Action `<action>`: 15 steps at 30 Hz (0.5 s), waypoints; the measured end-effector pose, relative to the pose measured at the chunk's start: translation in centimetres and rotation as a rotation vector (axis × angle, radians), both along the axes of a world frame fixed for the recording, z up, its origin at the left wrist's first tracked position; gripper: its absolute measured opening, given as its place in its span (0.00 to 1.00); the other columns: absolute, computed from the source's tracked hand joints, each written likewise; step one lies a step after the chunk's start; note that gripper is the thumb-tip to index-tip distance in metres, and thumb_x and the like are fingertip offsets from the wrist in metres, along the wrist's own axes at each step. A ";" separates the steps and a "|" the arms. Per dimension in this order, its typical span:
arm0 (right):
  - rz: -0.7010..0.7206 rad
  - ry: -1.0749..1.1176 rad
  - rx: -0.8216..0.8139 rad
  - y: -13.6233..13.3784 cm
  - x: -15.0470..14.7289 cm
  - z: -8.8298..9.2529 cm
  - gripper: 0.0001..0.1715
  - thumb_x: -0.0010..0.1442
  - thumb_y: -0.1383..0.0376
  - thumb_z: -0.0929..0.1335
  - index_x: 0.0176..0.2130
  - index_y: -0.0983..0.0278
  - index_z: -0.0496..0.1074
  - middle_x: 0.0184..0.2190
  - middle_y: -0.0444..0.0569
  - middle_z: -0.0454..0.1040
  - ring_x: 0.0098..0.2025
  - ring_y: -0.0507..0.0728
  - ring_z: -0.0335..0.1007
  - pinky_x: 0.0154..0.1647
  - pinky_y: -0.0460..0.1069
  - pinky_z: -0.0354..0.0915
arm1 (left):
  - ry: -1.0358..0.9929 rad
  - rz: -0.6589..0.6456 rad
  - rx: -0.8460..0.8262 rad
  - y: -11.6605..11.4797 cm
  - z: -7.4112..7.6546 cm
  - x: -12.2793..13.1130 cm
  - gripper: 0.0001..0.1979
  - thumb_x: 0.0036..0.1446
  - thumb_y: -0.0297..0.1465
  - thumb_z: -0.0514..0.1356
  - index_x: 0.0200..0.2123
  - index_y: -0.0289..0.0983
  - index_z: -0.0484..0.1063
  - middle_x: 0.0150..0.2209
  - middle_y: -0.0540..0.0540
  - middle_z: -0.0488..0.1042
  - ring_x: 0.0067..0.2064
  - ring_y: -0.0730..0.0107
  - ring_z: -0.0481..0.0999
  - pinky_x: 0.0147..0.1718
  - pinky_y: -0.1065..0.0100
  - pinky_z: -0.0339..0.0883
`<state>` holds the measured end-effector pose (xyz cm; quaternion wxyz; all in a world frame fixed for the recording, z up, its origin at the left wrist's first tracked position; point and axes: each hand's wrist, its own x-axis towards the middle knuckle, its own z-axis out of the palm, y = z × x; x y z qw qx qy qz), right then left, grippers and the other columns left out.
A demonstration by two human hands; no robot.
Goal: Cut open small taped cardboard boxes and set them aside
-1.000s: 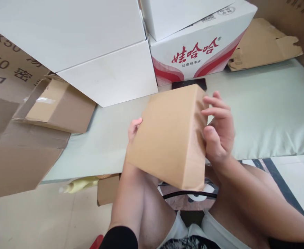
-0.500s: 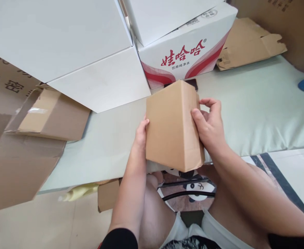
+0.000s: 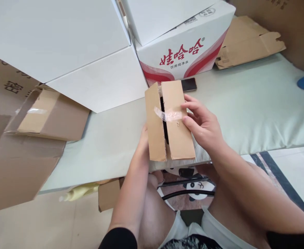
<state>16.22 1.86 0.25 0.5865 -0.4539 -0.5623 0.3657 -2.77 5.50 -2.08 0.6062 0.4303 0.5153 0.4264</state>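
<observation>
Between my two hands is a small brown cardboard box, its two top flaps turned up towards me. A strip of clear tape crosses the flaps, and a dark gap shows between them. The left flap stands a little raised. My left hand holds the box from its left side, with most of the fingers hidden behind it. On the right side, my right hand grips the edge of the right flap, thumb on the face and fingertips at the edge.
A dark phone lies behind the box on the pale green covered surface. White boxes and a red-and-white water carton stand at the back. An opened brown carton is at left, flattened cardboard at back right.
The box has been turned, so its taped flap side now faces me instead of a plain side. My right hand has shifted slightly left with it, and more of the phone shows.
</observation>
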 end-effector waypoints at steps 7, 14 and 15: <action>-0.046 -0.257 0.032 0.1 0.0 0.4 0.16 0.63 0.68 0.66 0.39 0.55 0.83 0.62 0.48 0.72 0.65 0.62 0.69 0.68 0.62 0.64 | 0.179 0.077 0.461 0.0 2.6 -1.8 0.25 0.64 0.52 0.58 0.56 0.45 0.74 0.65 0.44 0.71 0.70 0.50 0.66 0.66 0.49 0.65; 0.020 -0.350 0.097 -0.1 -0.2 0.2 0.17 0.65 0.68 0.63 0.41 0.56 0.81 0.60 0.50 0.73 0.65 0.62 0.68 0.69 0.64 0.62 | 0.609 -0.329 1.019 -1.7 6.9 -1.2 0.22 0.73 0.44 0.47 0.53 0.43 0.77 0.63 0.41 0.73 0.68 0.55 0.69 0.70 0.48 0.58; 0.002 -0.344 0.100 -0.1 -0.3 0.2 0.16 0.66 0.67 0.63 0.41 0.56 0.80 0.60 0.51 0.73 0.65 0.62 0.68 0.69 0.63 0.62 | 0.646 -0.313 1.006 -1.7 6.9 -1.1 0.21 0.73 0.43 0.48 0.50 0.41 0.78 0.60 0.41 0.76 0.65 0.56 0.72 0.69 0.49 0.61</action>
